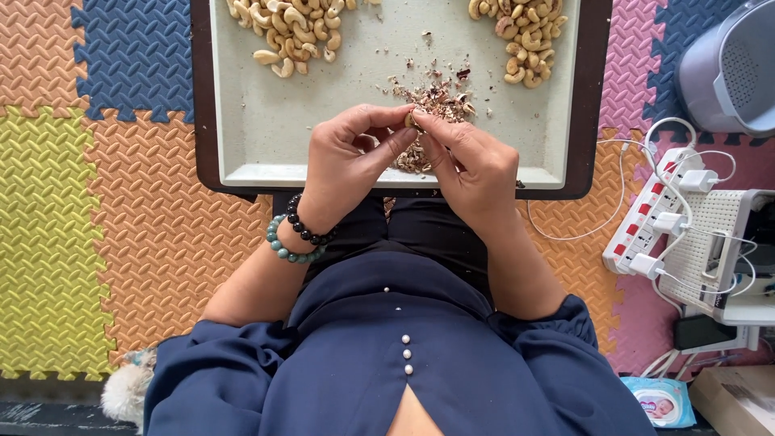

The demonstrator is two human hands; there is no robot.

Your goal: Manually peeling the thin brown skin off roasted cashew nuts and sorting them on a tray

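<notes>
Cashew (412, 119) pinched between fingertips: pale, matt. Papery skin flakes (436, 98) just beyond fingers: dry, rough, brown. Tray (266, 145) under hands: smooth matt grey surface, dark glossy rim. Floor mat (137, 210) left of fingers: textured foam, embossed. Wrist beads (295, 234): glossy, polished.

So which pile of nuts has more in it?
The pile of cashews at the tray's top left looks bigger. The pile at top right is narrower, with fewer showing, though both run past the picture's edge.
</notes>
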